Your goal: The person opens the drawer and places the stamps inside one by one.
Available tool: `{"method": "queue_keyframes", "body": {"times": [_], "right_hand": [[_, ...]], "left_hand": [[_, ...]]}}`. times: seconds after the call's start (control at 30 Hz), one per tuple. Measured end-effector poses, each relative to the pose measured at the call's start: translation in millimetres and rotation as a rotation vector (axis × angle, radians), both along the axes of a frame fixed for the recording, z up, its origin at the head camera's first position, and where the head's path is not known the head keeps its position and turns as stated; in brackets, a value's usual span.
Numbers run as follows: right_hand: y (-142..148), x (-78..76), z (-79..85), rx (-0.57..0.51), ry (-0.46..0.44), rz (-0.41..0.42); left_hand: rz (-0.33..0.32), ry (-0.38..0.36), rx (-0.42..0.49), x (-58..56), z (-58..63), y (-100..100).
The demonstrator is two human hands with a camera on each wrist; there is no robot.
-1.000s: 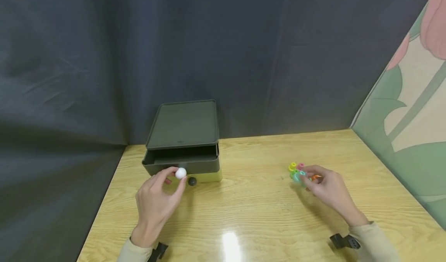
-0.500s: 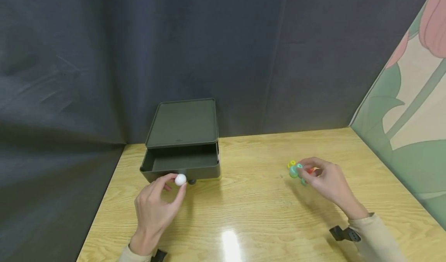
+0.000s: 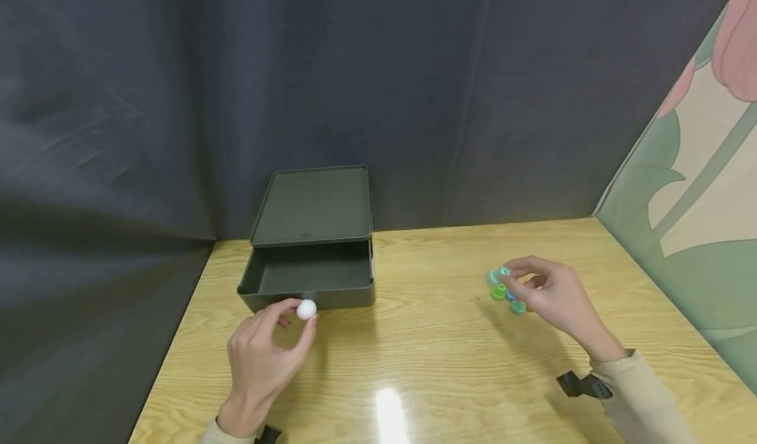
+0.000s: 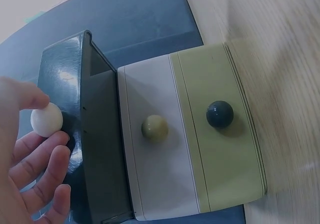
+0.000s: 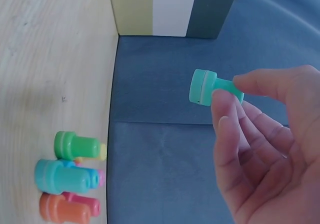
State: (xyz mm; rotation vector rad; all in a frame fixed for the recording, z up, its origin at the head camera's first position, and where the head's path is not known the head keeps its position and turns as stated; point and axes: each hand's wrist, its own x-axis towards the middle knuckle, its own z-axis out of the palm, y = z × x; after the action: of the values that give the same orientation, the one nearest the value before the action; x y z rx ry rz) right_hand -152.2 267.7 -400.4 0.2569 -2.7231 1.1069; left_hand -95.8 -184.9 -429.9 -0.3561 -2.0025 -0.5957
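Observation:
My left hand pinches the white round knob of the dark green top drawer between thumb and finger. That drawer stands well out from its small cabinet, and no contents show inside it. On the right, my right hand pinches a teal toy stamp by its narrow handle, raised above the table. Below it several more stamps stand together, among them a green stamp, a turquoise stamp and an orange stamp. The hand partly covers this group in the head view.
Under the top drawer, the cabinet has a white drawer and a yellow-green drawer, both closed, each with a round knob. A dark curtain hangs behind the wooden table. A flower-patterned panel borders the right side.
The top drawer has slid farther out toward me, with my left hand on its knob. My right hand has lifted the teal stamp up from the group.

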Motion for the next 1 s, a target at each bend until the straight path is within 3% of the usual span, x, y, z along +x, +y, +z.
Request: {"method": "queue_keyframes", "body": {"times": [0.4,0.63,0.73,0.87,1.0], "right_hand": [[-13.2,-6.3,24.0,-0.014,-0.036,0.055],[-26.0,-10.8,43.9,0.015,-0.036,0.067],[-32.1,-12.5,52.4,0.018,-0.043,0.08],[-42.3,-13.9,65.1,0.002,-0.062,0.098],[-56.5,-16.1,76.6,-0.03,-0.076,0.142]], "left_hand": [[-0.028,0.024,-0.039,4.7,1.3,-2.5],[-0.064,0.035,-0.049,6.5,12.8,-6.6],[-0.093,0.088,0.036,2.4,20.4,-11.0],[-0.13,0.162,0.231,-10.0,25.0,-20.3],[-0.156,0.09,0.383,-17.6,22.6,-30.3]]}}
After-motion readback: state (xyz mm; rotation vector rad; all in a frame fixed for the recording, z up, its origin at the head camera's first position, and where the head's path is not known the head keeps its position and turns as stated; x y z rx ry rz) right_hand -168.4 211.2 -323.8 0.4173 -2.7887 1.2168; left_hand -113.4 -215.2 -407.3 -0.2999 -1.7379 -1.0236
